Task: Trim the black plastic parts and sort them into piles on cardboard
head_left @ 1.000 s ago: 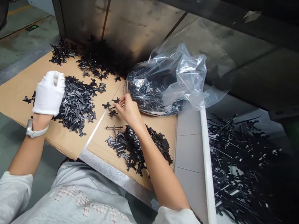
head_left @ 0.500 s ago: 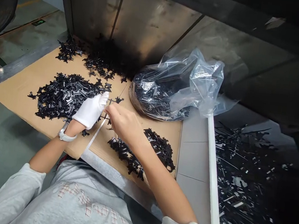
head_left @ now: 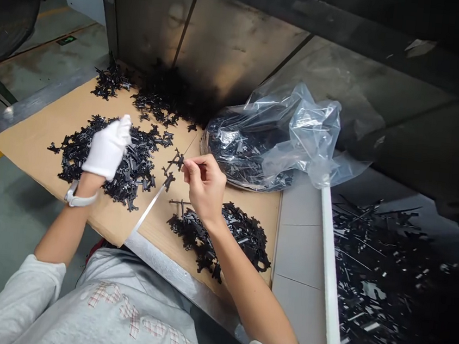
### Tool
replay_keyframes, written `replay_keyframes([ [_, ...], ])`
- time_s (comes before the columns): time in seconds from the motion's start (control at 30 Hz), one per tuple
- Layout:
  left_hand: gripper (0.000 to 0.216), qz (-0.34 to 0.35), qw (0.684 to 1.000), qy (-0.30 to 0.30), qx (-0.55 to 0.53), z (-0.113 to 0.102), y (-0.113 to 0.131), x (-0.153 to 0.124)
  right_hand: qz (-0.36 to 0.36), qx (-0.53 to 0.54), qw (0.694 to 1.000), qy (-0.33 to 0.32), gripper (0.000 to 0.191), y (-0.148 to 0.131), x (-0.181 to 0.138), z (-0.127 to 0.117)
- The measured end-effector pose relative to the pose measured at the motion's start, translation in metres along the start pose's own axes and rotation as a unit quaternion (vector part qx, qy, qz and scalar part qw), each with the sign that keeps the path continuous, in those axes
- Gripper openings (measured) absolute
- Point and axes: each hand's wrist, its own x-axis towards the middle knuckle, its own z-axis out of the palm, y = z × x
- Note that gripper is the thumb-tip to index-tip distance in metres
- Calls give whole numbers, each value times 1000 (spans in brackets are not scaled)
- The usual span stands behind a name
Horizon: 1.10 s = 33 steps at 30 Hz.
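My right hand (head_left: 205, 188), bare, pinches a small black plastic moulding (head_left: 178, 161) between thumb and forefinger, with thin runner sticks beside it, above the cardboard. My left hand (head_left: 109, 145), in a white glove with bare wrist and a pale watch, is over the large pile of black plastic parts (head_left: 135, 167) on the left. Its fingers look curled together and slightly blurred; whatever they hold, if anything, is hidden. Below my right hand lies a second pile of black parts (head_left: 243, 233), with a thin sprue stick (head_left: 182, 205) at its left edge.
Cardboard (head_left: 31, 140) covers the metal-edged table. A clear plastic bag (head_left: 316, 126) of black parts stands at the back. More black parts (head_left: 111, 80) lie at the far left. Beyond a white divider (head_left: 329, 292) at right, black sprue scraps (head_left: 379, 264) are heaped. A metal panel (head_left: 235, 41) rises behind.
My hands, close together before, have parted. The left has moved left over the large pile; the right has shifted right, a moulding in its fingertips. The view has shifted slightly.
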Motion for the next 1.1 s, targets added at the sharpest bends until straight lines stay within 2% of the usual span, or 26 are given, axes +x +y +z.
replay_keyframes([
  [0.03,41,45,991,39,123,-6,-6,9,-4,-3,1000,3,22,1,1,0],
  [0.1,51,92,944,51,313,-14,-14,22,-20,-16,1000,10,24,1,5,1],
  [0.17,63,104,907,39,406,-18,-18,27,-44,-33,998,15,26,0,8,6],
  [0.23,67,104,899,53,421,-18,-20,28,-71,-51,996,15,28,-1,12,11],
  [0.33,61,103,917,90,375,-21,-24,31,-96,-82,992,14,29,-3,17,16],
  [0.43,43,144,944,104,277,-26,-29,38,-108,-111,988,10,32,-5,21,19],
  [0.53,33,146,980,114,76,-20,-26,31,-115,-131,985,-1,38,-8,24,23],
  [0.6,38,102,989,78,-66,-8,-18,14,-112,-139,984,-15,40,-12,24,28],
  [0.63,42,89,990,60,-93,0,-14,2,-110,-141,984,-25,41,-15,23,32],
  [0.7,46,70,991,49,-100,17,-8,-19,-102,-140,984,-46,42,-20,21,38],
  [0.77,42,48,992,93,-72,33,-7,-33,-92,-132,985,-67,41,-25,18,42],
  [0.83,35,39,988,139,-50,43,-9,-38,-78,-117,987,-83,39,-29,16,44],
  [0.9,31,34,985,155,-61,47,-10,-36,-59,-99,989,-88,34,-30,16,43],
  [1.0,39,-33,981,105,-162,45,-4,-33,-9,-55,995,-87,30,-26,20,41],
  [1.1,48,-111,959,-21,-258,38,6,-32,49,-13,995,-91,32,-19,25,40],
])
